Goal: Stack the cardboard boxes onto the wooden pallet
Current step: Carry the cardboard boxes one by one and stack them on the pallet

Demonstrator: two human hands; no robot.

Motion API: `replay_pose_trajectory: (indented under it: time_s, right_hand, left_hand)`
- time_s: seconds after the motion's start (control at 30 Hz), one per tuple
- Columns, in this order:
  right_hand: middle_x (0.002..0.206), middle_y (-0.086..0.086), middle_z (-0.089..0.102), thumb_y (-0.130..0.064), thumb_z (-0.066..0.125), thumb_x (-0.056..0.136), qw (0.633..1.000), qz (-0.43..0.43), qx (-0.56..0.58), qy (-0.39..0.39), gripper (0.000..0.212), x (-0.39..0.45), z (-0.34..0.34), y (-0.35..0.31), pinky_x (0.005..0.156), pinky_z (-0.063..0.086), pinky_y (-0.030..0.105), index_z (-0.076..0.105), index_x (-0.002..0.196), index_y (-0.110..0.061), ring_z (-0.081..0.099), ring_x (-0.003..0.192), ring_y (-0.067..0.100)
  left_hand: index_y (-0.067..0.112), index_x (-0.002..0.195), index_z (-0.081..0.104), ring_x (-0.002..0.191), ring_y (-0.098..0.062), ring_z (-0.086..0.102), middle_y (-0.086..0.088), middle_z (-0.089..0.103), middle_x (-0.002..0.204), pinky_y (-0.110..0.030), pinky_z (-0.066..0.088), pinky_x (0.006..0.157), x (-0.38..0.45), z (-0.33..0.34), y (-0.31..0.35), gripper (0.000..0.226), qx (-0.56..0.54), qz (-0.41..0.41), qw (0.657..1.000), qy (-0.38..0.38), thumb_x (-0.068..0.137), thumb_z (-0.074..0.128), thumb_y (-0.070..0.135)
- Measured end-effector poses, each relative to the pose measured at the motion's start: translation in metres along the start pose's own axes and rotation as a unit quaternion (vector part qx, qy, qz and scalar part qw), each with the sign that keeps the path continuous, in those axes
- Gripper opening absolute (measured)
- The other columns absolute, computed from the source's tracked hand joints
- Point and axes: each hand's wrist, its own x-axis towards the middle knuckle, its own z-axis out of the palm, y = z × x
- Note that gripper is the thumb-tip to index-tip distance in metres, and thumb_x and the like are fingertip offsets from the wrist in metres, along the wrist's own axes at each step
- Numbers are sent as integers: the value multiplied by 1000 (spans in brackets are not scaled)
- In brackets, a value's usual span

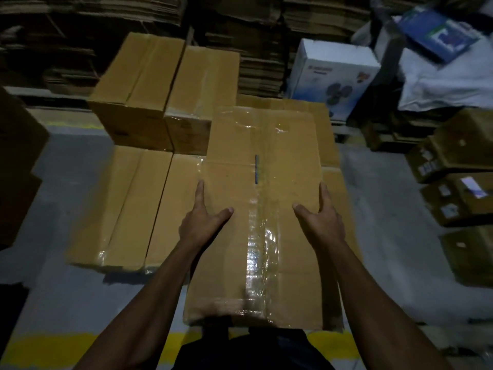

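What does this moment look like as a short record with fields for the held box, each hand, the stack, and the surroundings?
held box: taped cardboard box, long side pointing away from the person
left hand: left hand on the box's left edge, fingers straight, thumb on top
right hand: right hand on the box's right edge, fingers straight, thumb on top
stack: lower boxes at left, two upper boxes behind them
pallet: hidden under the boxes
surroundings: white fan carton, flattened cardboard piles, yellow floor line
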Motion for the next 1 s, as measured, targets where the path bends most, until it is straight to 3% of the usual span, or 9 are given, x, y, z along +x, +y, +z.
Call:
replay_pose_trajectory:
  time_s: [0.33,0.6,0.8,1.0]
  right_hand:
    - [159,3,35,-62,63,85,999,30,14,15,92,43,-3,7,113,31,54,7,156,-47,35,142,36]
    - [159,3,35,-59,64,87,1000,19,9,-11,93,148,-1,18,108,35,51,6,157,-43,41,139,37]
    - [161,2,33,-58,63,89,1000,16,-3,-26,91,227,11,25,110,32,52,4,157,-44,39,140,37]
    - [159,0,35,-59,63,86,1000,13,7,-21,92,291,35,30,108,35,53,4,155,-47,42,138,36]
  left_hand:
    - [47,151,-6,121,-36,55,-6,49,146,-44,43,96,49,25,24,104,21,3,999,-28,79,67,64]
    - [47,152,-2,122,-33,55,-3,50,145,-42,44,97,126,69,58,108,-1,-14,1000,-27,73,69,67]
    - [48,149,6,122,-34,55,0,51,143,-52,44,103,189,103,70,116,-37,-35,998,-35,53,61,80]
    - [40,147,20,119,-32,56,1,55,137,-54,45,101,252,129,69,110,-41,-48,998,-22,54,66,77]
